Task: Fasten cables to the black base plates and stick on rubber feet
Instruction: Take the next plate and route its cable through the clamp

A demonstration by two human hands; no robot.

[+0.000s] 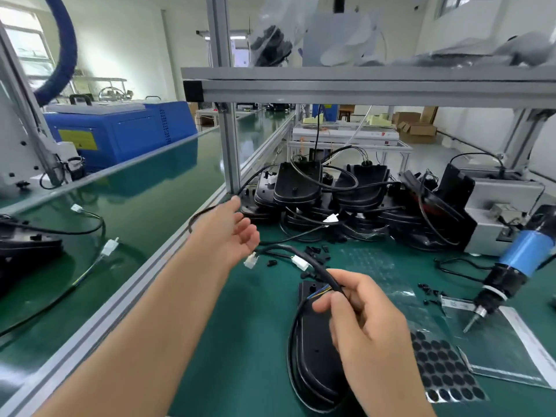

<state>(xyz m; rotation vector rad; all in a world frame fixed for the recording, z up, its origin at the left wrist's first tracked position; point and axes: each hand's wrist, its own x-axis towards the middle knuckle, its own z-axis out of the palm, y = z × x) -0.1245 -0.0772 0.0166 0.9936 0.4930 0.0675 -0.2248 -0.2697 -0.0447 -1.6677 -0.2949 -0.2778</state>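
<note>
The right hand is nearest, fingers curled and pinching the cable above a base plate lying flat near the tabletop's front edge, which it partly hides. The left hand reaches toward the back-left corner, fingers loosely spread, seemingly holding nothing. The foot sheet lies just right of the plate.

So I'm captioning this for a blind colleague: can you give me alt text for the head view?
A person's right hand pinches a black cable above a black base plate on a green bench, while the open left hand reaches toward stacked base plates. A sheet of rubber feet and an electric screwdriver lie to the right.
</note>
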